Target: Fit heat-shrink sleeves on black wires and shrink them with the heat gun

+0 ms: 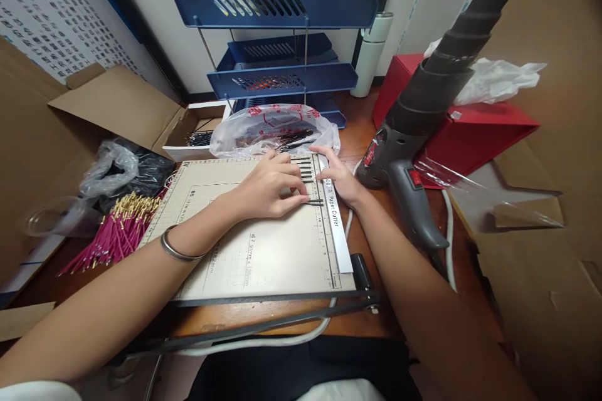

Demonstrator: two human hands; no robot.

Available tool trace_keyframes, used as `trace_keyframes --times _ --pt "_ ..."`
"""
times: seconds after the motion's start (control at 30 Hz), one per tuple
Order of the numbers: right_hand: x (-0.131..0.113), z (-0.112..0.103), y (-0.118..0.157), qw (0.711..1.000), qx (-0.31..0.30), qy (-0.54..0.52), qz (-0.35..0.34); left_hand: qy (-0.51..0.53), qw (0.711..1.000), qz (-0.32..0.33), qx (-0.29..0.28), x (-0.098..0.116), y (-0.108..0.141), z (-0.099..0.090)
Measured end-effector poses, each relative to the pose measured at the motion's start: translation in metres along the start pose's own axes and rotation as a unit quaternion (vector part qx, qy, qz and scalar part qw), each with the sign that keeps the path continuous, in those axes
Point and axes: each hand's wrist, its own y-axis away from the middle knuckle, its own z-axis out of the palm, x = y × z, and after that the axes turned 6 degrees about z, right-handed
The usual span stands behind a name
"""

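Observation:
A cream paper cutter board [226, 250] with printed size lines lies on the table. Its white strip [339, 235], lettered "Paper Cutter", runs down the right side. Several short thin black pieces [305, 169] sit in a row near the board's upper right. Lower down, another thin black piece [316, 202] lies at the fingertips of my left hand [275, 188], whose thumb and finger are closed on its end. My right hand [339, 178] rests over the white strip, thumb and forefinger spread apart, close beside the row.
A heat gun [414, 113] stands at the right, before a red box [484, 138]. Behind the board are a plastic bag [277, 125] of dark thin pieces and blue tray shelves [282, 78]. Magenta gold-tipped leads [113, 232] lie left. The cutter arm [263, 326] crosses the front.

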Motion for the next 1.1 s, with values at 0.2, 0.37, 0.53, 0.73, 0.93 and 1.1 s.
trace_keyframes --times 0.2,0.37,0.53,0.73,0.93,1.1 --pt "0.001 0.001 -0.001 1.0 0.004 0.0 -0.006 0.039 0.999 -0.007 -0.031 0.003 -0.001 -0.003" --pt "-0.002 0.001 0.001 1.0 0.002 -0.002 0.003 0.016 0.999 0.009 -0.029 0.005 -0.001 -0.003" --pt "-0.003 -0.002 0.002 1.0 -0.002 0.014 -0.003 -0.016 1.0 -0.013 -0.01 -0.002 0.002 -0.004" --pt "-0.005 -0.008 0.003 0.999 -0.042 0.022 0.006 -0.044 0.998 -0.035 0.02 -0.01 0.004 -0.003" --pt "-0.006 -0.011 0.006 0.997 -0.057 0.034 0.025 -0.054 0.997 -0.036 0.03 -0.009 0.004 -0.001" --pt "-0.005 -0.011 0.005 0.997 -0.062 0.042 0.031 -0.051 0.998 -0.034 0.025 -0.01 0.004 -0.001"
